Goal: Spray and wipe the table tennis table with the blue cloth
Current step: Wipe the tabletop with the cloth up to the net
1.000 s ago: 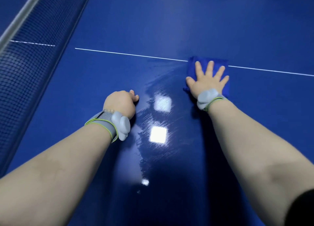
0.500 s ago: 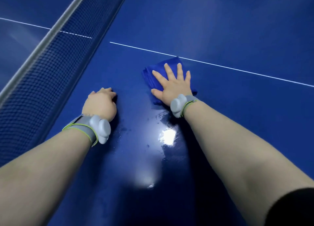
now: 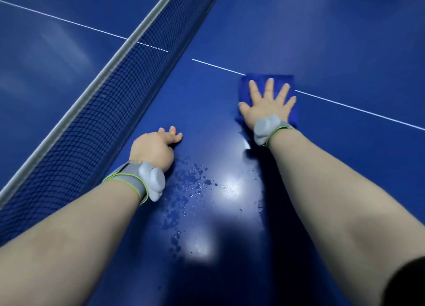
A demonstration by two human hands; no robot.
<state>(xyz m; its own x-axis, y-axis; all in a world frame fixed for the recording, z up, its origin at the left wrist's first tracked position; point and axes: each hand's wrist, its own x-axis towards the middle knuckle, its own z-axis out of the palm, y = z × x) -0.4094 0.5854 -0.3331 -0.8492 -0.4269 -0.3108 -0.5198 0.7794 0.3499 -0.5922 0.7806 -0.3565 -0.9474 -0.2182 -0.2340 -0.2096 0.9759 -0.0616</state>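
Observation:
The blue cloth (image 3: 279, 81) lies flat on the blue table tennis table (image 3: 345, 167), across the white centre line. My right hand (image 3: 268, 105) presses down on the cloth with its fingers spread. My left hand (image 3: 154, 150) rests on the table to the left, fingers curled under and holding nothing. Wet droplets (image 3: 188, 190) and a shiny wet patch cover the surface between my two forearms. No spray bottle is in view.
The net (image 3: 96, 112) with its grey top band runs diagonally from lower left to upper middle, close to my left hand. The white centre line (image 3: 358, 108) crosses the table to the right of the cloth. Both wrists wear grey bands.
My right hand has slid the cloth back to the right and away from me along the white line. The view has shifted, so the net shows further right. My left hand stays in place.

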